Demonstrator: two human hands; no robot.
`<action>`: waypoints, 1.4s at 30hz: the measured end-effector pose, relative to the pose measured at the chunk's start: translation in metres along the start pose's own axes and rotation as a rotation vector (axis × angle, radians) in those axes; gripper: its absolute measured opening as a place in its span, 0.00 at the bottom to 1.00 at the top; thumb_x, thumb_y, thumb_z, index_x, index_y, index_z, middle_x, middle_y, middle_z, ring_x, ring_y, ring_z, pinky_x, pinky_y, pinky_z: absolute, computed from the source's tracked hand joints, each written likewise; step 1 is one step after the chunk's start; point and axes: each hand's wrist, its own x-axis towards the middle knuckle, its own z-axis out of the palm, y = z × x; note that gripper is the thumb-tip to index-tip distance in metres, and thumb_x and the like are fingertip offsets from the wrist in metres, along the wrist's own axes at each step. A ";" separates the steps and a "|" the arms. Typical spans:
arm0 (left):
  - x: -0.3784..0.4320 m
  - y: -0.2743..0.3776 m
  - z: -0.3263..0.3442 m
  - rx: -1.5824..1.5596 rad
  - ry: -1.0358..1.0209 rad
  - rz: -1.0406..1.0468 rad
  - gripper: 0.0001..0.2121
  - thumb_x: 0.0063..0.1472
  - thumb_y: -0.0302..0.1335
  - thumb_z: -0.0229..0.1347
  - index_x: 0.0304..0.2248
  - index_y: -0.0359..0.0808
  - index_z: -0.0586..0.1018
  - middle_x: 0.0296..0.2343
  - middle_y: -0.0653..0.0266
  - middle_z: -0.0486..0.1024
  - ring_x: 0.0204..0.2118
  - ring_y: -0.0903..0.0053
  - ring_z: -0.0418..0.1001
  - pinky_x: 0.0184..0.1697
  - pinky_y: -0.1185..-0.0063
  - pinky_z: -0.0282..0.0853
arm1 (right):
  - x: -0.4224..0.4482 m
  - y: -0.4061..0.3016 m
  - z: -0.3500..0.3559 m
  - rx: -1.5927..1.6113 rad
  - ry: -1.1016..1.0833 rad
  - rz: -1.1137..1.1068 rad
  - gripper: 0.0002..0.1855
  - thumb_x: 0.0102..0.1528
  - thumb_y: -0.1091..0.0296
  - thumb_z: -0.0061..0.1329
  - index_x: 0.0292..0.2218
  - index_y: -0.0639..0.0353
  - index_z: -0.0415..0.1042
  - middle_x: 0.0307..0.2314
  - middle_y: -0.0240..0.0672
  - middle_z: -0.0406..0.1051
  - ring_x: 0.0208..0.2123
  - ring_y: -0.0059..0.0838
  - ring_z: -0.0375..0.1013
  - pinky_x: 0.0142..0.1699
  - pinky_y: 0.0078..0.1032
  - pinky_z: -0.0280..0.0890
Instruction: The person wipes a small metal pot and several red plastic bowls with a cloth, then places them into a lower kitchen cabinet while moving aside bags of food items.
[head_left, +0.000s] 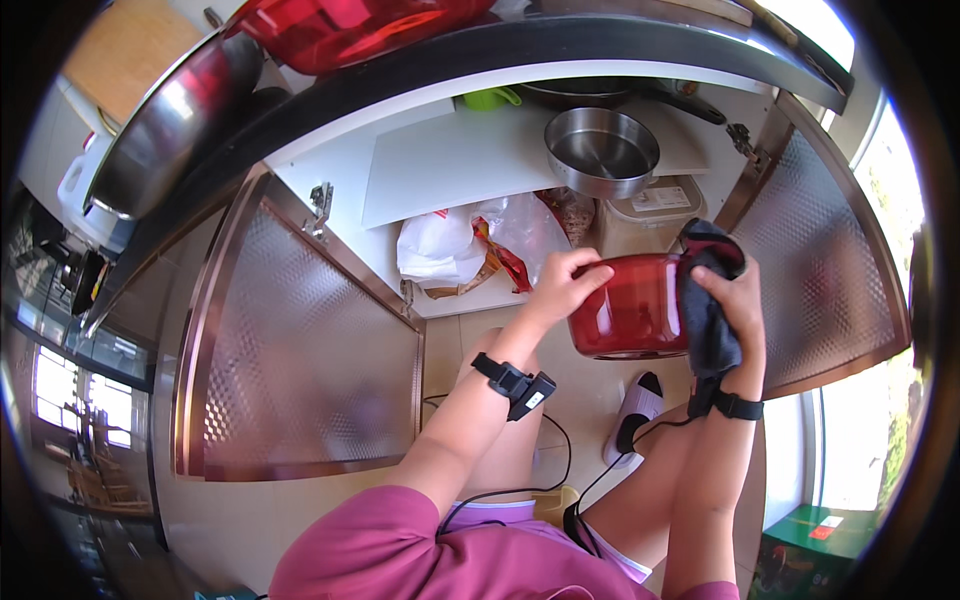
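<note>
A translucent red pot (626, 311) is held up in front of the opened cabinet. My left hand (568, 289) grips its left side near the rim, thumb toward me. On the other side, my right hand (731, 289) presses a dark cloth (709, 330) against the pot. The cloth hides that side of the pot. Just beyond, a round stainless steel pan (602, 150) sits at the front edge of the white cabinet shelf (450, 161).
Textured-glass doors swing out on the left (315, 360) and right (817, 262). Plastic bags (442, 247) and a lidded container (652, 214) fill the lower level. A frying pan (577, 94) lies deeper on the shelf. A red bowl (352, 30) and metal basin (172, 112) overhang the dark countertop edge (525, 41).
</note>
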 end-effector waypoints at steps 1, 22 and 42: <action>-0.003 0.003 0.000 0.076 0.018 0.010 0.11 0.53 0.32 0.56 0.25 0.30 0.76 0.18 0.59 0.73 0.21 0.76 0.70 0.26 0.79 0.64 | 0.001 -0.005 0.015 -0.022 -0.040 -0.033 0.22 0.39 0.68 0.60 0.36 0.66 0.70 0.27 0.31 0.71 0.30 0.22 0.67 0.40 0.20 0.63; -0.002 0.024 0.001 0.088 0.368 0.038 0.11 0.44 0.34 0.59 0.21 0.33 0.76 0.18 0.52 0.71 0.22 0.57 0.69 0.26 0.69 0.61 | 0.014 0.030 0.000 0.119 0.098 0.293 0.29 0.54 0.54 0.49 0.49 0.67 0.62 0.44 0.42 0.64 0.44 0.29 0.65 0.50 0.26 0.59; -0.027 0.046 -0.033 -0.652 0.280 -0.076 0.12 0.59 0.32 0.50 0.36 0.29 0.73 0.29 0.59 0.75 0.31 0.74 0.72 0.38 0.77 0.68 | -0.015 -0.005 0.004 0.733 0.320 0.264 0.27 0.50 0.53 0.53 0.44 0.62 0.63 0.32 0.35 0.68 0.30 0.23 0.70 0.36 0.21 0.67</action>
